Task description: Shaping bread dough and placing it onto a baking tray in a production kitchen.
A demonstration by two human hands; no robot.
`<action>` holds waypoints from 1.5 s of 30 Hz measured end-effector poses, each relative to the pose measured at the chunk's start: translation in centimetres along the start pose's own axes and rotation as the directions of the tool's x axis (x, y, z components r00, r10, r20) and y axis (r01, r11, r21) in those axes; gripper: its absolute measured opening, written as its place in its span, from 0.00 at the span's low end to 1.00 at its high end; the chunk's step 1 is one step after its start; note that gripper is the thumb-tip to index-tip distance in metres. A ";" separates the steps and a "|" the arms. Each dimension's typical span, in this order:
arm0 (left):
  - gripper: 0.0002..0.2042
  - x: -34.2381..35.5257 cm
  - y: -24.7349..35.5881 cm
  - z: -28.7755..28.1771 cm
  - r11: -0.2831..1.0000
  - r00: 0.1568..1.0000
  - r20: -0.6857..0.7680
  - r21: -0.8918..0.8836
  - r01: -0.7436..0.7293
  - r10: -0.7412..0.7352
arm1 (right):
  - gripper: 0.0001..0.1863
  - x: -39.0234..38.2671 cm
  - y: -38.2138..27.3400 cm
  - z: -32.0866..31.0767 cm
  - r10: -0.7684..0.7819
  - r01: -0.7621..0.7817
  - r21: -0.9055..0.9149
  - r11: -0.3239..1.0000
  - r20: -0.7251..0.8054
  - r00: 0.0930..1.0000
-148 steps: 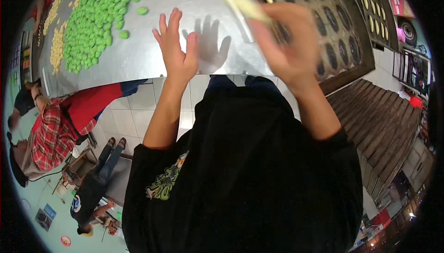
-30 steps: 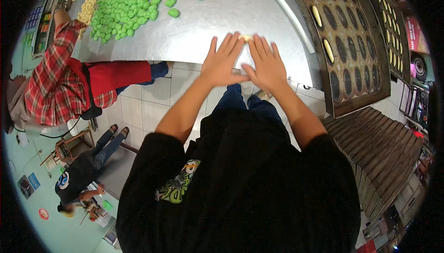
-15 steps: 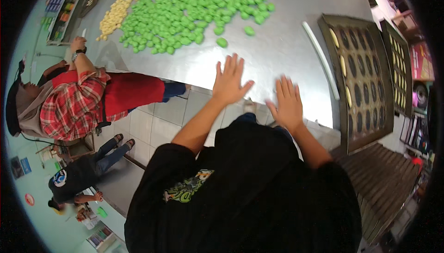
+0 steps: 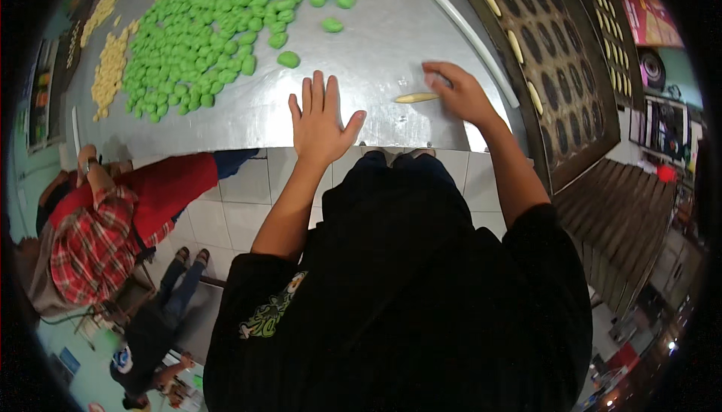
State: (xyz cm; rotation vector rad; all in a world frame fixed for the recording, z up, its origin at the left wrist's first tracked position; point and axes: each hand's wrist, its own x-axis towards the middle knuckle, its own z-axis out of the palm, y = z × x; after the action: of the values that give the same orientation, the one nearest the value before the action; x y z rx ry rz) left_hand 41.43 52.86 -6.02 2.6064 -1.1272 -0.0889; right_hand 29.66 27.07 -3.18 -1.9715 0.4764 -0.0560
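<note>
Left of the moulded tray (image 4: pixel 587 156), and apart from it, a dough roll (image 4: pixel 412 98) lies on the metal table (image 4: pixel 376 43), the right hand (image 4: pixel 460 96) bent over its right end (whether it pinches the roll I cannot tell), while the left hand (image 4: pixel 321 130), farther from the tray, is spread wide and holds nothing, perhaps flattened to rest there. Three similar rolls (image 4: pixel 515 47) line the tray's left side, likely because its long oval hollows (image 4: pixel 552 82) suit their shape. The loose roll looks pale yellow and slender, tapering to a point at its left end.
</note>
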 end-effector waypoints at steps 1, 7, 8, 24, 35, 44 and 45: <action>0.40 -0.2 0.1 0.2 1.000 1.000 -0.003 -0.002 0.018 -0.018 | 0.19 -1.3 0.7 -0.2 -0.043 0.052 -0.171 0.984 0.058 0.997; 0.38 -0.2 0.4 0.2 0.999 1.000 -0.019 0.050 -0.017 0.018 | 0.10 -3.0 0.3 1.8 -0.357 0.292 -0.546 0.785 -0.014 0.934; 0.38 -0.2 0.4 0.2 0.999 1.000 -0.019 0.031 -0.020 0.021 | 0.09 -3.1 0.4 1.7 -0.391 0.314 -0.536 0.783 -0.032 0.920; 0.26 7.8 27.8 -1.5 0.758 0.879 -0.357 -0.461 -0.460 0.316 | 0.12 -23.3 1.0 -20.9 -0.664 0.371 -0.554 0.745 -0.570 0.484; 0.12 9.6 35.9 4.4 0.786 0.701 0.363 -0.372 -0.494 0.613 | 0.12 -19.3 8.7 -20.5 0.078 -0.103 -0.493 0.864 -0.071 0.994; 0.12 9.8 37.2 6.9 0.828 0.619 0.550 -0.365 -0.426 0.561 | 0.14 -17.7 10.1 -19.7 0.151 -0.115 -0.512 0.851 0.028 0.988; 0.12 9.8 37.1 7.0 0.811 0.617 0.527 -0.361 -0.461 0.585 | 0.14 -17.9 10.8 -19.8 0.138 -0.124 -0.475 0.871 -0.005 0.990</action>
State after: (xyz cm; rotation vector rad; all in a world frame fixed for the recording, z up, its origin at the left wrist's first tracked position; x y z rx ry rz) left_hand 20.89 20.05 -1.07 1.9841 -1.9541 -0.9355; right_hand 5.00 12.47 -0.86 -2.4107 0.6505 0.1944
